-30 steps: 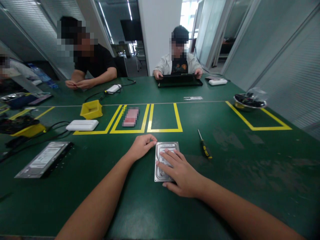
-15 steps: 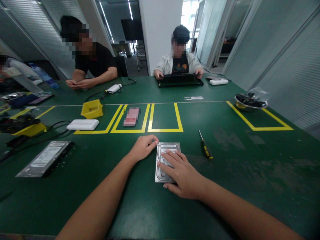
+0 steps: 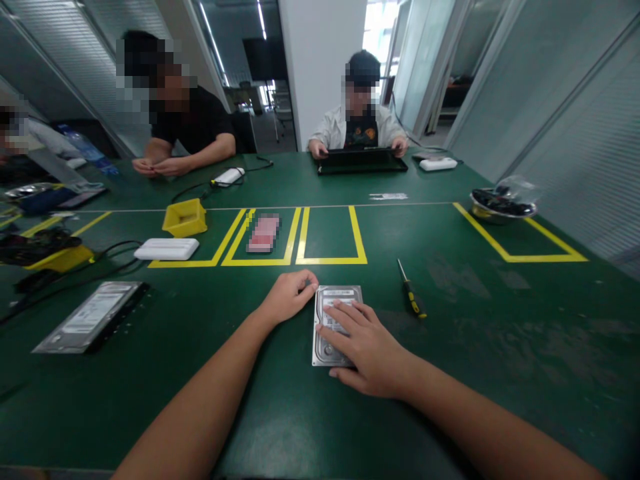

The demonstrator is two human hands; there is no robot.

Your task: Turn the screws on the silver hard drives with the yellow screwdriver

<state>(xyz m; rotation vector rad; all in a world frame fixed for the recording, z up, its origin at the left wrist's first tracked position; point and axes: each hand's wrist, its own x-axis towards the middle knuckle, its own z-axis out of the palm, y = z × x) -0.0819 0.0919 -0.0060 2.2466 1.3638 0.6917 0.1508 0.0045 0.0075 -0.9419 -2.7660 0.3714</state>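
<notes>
A silver hard drive [image 3: 323, 343] lies flat on the green table in front of me, its printed label partly covered. My right hand [image 3: 363, 343] rests over its right side, fingers spread across the label and the thumb at the near edge. My left hand [image 3: 290, 293] is at the drive's far left corner, thumb and forefinger brought together in a pinch. Whatever those fingertips may hold is too small to make out. To the right of the drive lies a screwdriver [image 3: 413, 297] with a yellow and black handle.
Another hard drive [image 3: 90, 317] lies at the left. Beyond it are a white power strip [image 3: 167, 249], a yellow bin [image 3: 185, 219] and a blurred pink item [image 3: 264, 233] inside yellow tape. A metal bowl [image 3: 503, 208] stands far right. Two people sit opposite; one holds a dark panel [image 3: 363, 162].
Almost nothing differs. Both hands keep their places at the hard drive, and the whole view has shifted very slightly.
</notes>
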